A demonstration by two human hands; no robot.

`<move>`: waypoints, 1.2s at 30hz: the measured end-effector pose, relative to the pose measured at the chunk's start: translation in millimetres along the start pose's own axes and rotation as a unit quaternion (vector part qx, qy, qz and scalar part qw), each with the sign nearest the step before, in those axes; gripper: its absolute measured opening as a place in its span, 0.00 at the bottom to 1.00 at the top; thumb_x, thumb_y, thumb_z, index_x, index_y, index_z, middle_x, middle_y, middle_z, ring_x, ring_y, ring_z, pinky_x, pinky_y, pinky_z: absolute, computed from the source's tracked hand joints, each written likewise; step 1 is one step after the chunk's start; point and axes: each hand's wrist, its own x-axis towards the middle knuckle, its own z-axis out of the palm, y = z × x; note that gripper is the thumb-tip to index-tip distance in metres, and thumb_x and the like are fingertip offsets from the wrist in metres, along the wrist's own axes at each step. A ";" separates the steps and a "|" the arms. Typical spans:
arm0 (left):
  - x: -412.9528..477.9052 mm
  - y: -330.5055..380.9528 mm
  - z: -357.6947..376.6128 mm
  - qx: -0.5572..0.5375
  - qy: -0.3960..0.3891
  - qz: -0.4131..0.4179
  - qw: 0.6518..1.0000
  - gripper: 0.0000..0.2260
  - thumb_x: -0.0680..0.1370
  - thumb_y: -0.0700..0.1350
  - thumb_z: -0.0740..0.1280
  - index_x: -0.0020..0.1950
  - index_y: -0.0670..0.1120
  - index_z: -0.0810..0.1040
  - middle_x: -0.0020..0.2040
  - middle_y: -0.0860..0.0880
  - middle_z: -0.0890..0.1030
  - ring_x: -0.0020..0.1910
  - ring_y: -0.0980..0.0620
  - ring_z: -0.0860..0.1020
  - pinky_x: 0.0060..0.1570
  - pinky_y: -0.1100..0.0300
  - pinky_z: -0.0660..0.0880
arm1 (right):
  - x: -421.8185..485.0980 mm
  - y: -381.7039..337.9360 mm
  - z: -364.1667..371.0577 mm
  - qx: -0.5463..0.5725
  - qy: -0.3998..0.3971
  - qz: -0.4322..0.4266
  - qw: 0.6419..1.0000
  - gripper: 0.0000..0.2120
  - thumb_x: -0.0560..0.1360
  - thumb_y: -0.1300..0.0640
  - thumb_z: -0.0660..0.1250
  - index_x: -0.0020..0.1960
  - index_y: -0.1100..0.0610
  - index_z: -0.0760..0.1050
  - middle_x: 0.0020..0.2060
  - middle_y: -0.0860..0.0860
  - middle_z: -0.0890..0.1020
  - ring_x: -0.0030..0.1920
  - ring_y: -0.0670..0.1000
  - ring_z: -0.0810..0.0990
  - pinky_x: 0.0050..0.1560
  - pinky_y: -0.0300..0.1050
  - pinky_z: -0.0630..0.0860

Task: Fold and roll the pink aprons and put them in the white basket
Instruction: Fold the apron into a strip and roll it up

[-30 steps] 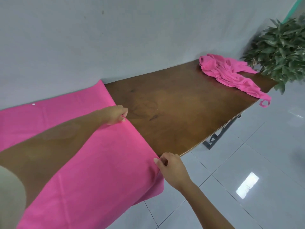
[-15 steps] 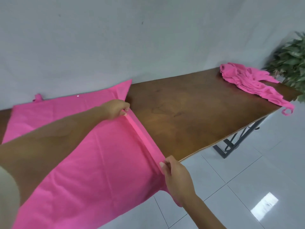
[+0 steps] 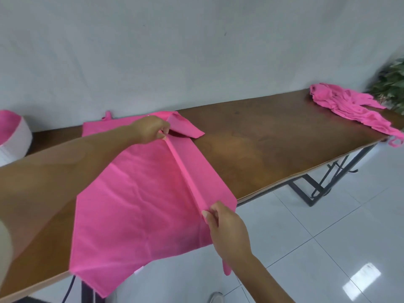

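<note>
I have the pink apron [image 3: 135, 193] spread flat across the brown wooden table [image 3: 273, 149], its long axis running from the wall side toward me, with a small strap loop [image 3: 107, 115] at the far end and the near end hanging over the table's front edge. My left hand [image 3: 150, 130] pinches the cloth at the far side and my right hand [image 3: 227, 224] pinches it at the near edge, and between them a narrow raised fold runs in a straight ridge, slanting to the right as it comes toward me. The far corner by my left hand is flipped over in a loose flap. The cloth is thin, matte and faintly creased. At the left end of the table stands the round white basket [image 3: 13, 141] with something pink inside; it is too blurred to tell what. At the right end lies a second pink apron [image 3: 349, 106], crumpled, a strap dangling off the edge, beside a green plant [image 3: 391, 84].
</note>
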 end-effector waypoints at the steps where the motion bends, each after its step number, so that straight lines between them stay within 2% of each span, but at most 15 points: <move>1: -10.2 -2.5 -5.6 -0.001 0.004 0.001 1.000 0.02 0.76 0.37 0.73 0.47 0.42 0.82 0.47 0.45 0.84 0.48 0.42 0.80 0.52 0.50 0.76 | -7.1 -8.9 3.7 0.000 0.002 -0.006 1.000 0.16 0.83 0.43 0.59 0.38 0.45 0.62 0.30 0.45 0.73 0.31 0.46 0.72 0.31 0.39 0.66; 7: -70.7 -11.9 -38.3 0.009 0.028 -0.005 1.000 0.03 0.77 0.38 0.73 0.49 0.40 0.82 0.47 0.44 0.83 0.48 0.44 0.79 0.50 0.54 0.72 | -44.5 -55.6 26.7 0.067 0.010 -0.033 0.997 0.14 0.82 0.44 0.62 0.40 0.47 0.67 0.30 0.46 0.74 0.31 0.46 0.71 0.32 0.42 0.69; 10: -102.0 -19.5 -50.5 0.007 0.037 -0.023 0.999 0.04 0.77 0.40 0.74 0.49 0.41 0.83 0.49 0.44 0.84 0.51 0.43 0.80 0.54 0.49 0.75 | -57.7 -73.9 36.5 0.095 0.001 -0.058 0.994 0.13 0.82 0.46 0.64 0.41 0.49 0.69 0.29 0.45 0.73 0.31 0.46 0.71 0.31 0.38 0.66; 13: -136.9 -32.7 -57.2 0.014 0.044 -0.031 0.998 0.04 0.76 0.39 0.74 0.49 0.40 0.83 0.48 0.44 0.85 0.50 0.42 0.81 0.53 0.49 0.76 | -68.2 -93.2 47.4 0.098 -0.016 -0.083 0.992 0.12 0.82 0.47 0.64 0.41 0.49 0.69 0.29 0.46 0.73 0.32 0.46 0.71 0.32 0.37 0.65; 17: -176.7 -53.4 -63.2 0.026 0.057 -0.058 0.996 0.03 0.76 0.38 0.74 0.48 0.40 0.83 0.49 0.44 0.86 0.49 0.42 0.82 0.51 0.52 0.75 | -76.9 -114.5 67.6 0.086 -0.057 -0.109 0.989 0.11 0.81 0.42 0.62 0.42 0.45 0.69 0.32 0.45 0.75 0.33 0.46 0.72 0.38 0.47 0.72; 18: -186.7 -58.1 -63.3 0.029 0.057 -0.065 0.996 0.03 0.76 0.38 0.74 0.49 0.40 0.83 0.49 0.44 0.85 0.49 0.42 0.82 0.50 0.52 0.75 | -78.5 -118.8 72.3 0.089 -0.066 -0.116 0.987 0.11 0.81 0.43 0.62 0.43 0.45 0.69 0.32 0.45 0.75 0.33 0.46 0.72 0.38 0.47 0.72; 21: -216.7 -72.8 -59.9 0.031 0.058 -0.096 0.993 0.02 0.76 0.36 0.73 0.47 0.40 0.83 0.47 0.43 0.85 0.47 0.43 0.82 0.49 0.52 0.75 | -84.1 -131.3 85.7 0.103 -0.107 -0.144 0.978 0.08 0.82 0.48 0.64 0.45 0.49 0.72 0.32 0.45 0.76 0.33 0.45 0.73 0.34 0.37 0.68; 24: -243.7 -85.0 -49.1 0.031 0.045 -0.138 0.989 0.01 0.75 0.35 0.72 0.46 0.40 0.83 0.46 0.43 0.85 0.47 0.41 0.82 0.49 0.51 0.76 | -92.3 -143.4 100.3 0.102 -0.170 -0.158 0.967 0.04 0.82 0.49 0.64 0.52 0.48 0.75 0.37 0.43 0.80 0.38 0.43 0.78 0.39 0.38 0.75; 26: -258.4 -88.0 -37.2 0.030 0.007 -0.168 0.985 0.03 0.75 0.35 0.72 0.48 0.39 0.83 0.48 0.42 0.84 0.50 0.40 0.81 0.50 0.51 0.75 | -99.7 -146.1 111.5 0.090 -0.217 -0.159 0.959 0.07 0.83 0.50 0.63 0.59 0.48 0.75 0.43 0.41 0.82 0.43 0.41 0.81 0.47 0.40 0.79; 29: -275.4 -86.5 -14.8 0.019 -0.035 -0.205 0.978 0.08 0.77 0.38 0.71 0.56 0.40 0.82 0.55 0.44 0.82 0.56 0.41 0.79 0.54 0.51 0.74 | -109.7 -141.5 124.2 0.064 -0.252 -0.169 0.951 0.13 0.82 0.47 0.61 0.65 0.48 0.73 0.49 0.40 0.82 0.48 0.41 0.80 0.52 0.43 0.78; 33: -283.7 -71.2 11.6 -0.007 -0.038 -0.203 0.978 0.06 0.78 0.42 0.71 0.53 0.42 0.81 0.53 0.45 0.81 0.54 0.42 0.79 0.52 0.54 0.72 | -111.9 -127.5 128.5 0.068 -0.262 -0.155 0.950 0.14 0.82 0.48 0.62 0.66 0.48 0.73 0.50 0.40 0.80 0.45 0.40 0.77 0.47 0.39 0.73; 36: -281.4 -48.0 32.0 -0.041 -0.028 -0.203 0.978 0.10 0.79 0.42 0.70 0.59 0.39 0.80 0.58 0.42 0.80 0.58 0.42 0.77 0.58 0.54 0.72 | -108.2 -112.8 128.1 0.067 -0.256 -0.143 0.954 0.14 0.81 0.49 0.61 0.65 0.48 0.73 0.51 0.41 0.80 0.42 0.41 0.77 0.46 0.39 0.73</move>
